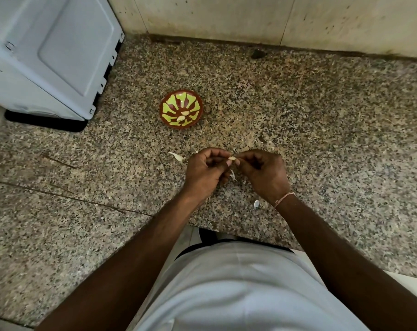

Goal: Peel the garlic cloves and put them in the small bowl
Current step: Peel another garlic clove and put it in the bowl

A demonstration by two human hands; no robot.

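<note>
The garlic clove is pinched between the fingertips of the left hand and the right hand, both curled closed around it above the worktop. The small bowl, holding two peeled cloves, lies beyond the clove and to its left, nearer the left hand. The clove's long axis cannot be determined

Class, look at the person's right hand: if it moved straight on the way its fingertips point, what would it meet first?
The right hand points leftward; beyond the pale garlic clove it pinches, it would probably meet the left hand first.
</note>
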